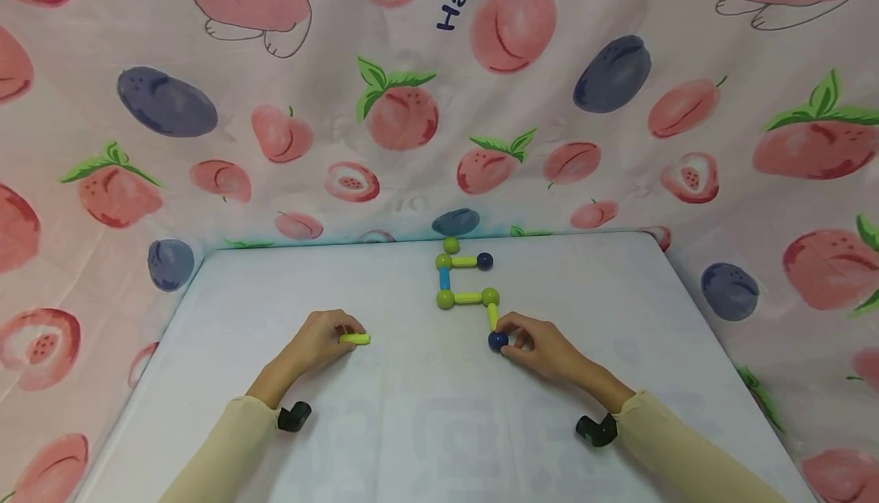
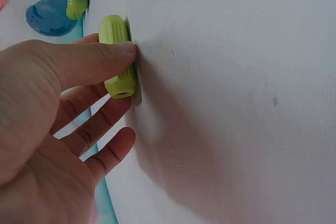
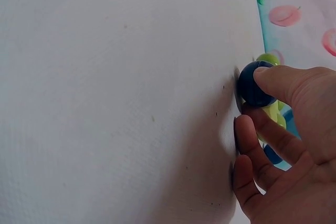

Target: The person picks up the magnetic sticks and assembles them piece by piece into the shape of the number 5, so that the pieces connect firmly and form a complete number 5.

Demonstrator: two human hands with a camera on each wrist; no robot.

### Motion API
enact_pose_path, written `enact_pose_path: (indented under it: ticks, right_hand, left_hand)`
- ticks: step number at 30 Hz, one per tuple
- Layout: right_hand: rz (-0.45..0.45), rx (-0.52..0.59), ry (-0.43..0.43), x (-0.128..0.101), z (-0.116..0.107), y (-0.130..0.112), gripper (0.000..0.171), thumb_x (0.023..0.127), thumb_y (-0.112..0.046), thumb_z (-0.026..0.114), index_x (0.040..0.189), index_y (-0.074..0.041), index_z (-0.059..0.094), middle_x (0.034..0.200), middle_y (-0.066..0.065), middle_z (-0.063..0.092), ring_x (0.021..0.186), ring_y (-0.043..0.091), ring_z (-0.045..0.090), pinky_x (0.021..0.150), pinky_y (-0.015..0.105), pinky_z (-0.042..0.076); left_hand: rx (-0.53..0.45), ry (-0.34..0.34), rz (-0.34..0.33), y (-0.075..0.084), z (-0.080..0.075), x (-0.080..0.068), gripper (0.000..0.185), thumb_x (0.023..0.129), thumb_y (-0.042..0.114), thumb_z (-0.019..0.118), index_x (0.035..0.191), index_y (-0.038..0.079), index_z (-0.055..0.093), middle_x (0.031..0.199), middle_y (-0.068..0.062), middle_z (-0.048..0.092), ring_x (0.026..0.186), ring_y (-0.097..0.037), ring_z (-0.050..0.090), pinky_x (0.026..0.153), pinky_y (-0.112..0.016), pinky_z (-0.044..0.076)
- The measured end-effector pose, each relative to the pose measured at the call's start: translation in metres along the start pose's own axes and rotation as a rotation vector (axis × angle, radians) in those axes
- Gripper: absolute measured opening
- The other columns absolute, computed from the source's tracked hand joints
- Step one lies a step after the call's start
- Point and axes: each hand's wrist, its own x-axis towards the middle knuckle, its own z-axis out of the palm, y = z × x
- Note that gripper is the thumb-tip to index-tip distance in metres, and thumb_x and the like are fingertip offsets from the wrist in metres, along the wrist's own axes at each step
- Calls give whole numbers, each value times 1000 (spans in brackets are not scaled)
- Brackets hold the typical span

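The pale white cloth-covered desk [image 1: 275,381] carries a chain of plastic rods and balls [image 1: 467,289] at its twelve o'clock edge: green balls, yellow-green rods, one light blue rod, dark blue balls at its ends. A loose yellow-green ribbed plastic rod [image 1: 355,339] lies at nine o'clock of it.

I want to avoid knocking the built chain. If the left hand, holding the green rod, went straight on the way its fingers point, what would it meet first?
The left hand points right with its green rod. Bare table follows, then probably the dark blue ball in the right hand, though depth is unclear.
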Motion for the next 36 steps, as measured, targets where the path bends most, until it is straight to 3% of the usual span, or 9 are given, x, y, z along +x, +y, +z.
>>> enact_pose_path:
  ticks: [17, 36]
  right_hand:
    - [-13, -9, 4, -3, 0, 3, 34, 91, -9, 78, 121, -18, 65, 117, -1, 70, 83, 8, 61, 72, 27, 52]
    - [-29, -18, 20, -2, -1, -1, 35, 91, -8, 78, 122, -16, 65, 117, 1, 70, 83, 9, 62, 73, 28, 53]
  left_hand:
    - [-19, -12, 15, 11, 8, 6, 24, 82, -2, 83, 102, 10, 79, 89, 5, 70, 84, -15, 62, 78, -34, 54]
    - [-44, -50, 94, 43, 30, 33, 23, 85, 2, 82, 106, 10, 78, 91, 5, 70, 84, -14, 61, 78, -31, 54]
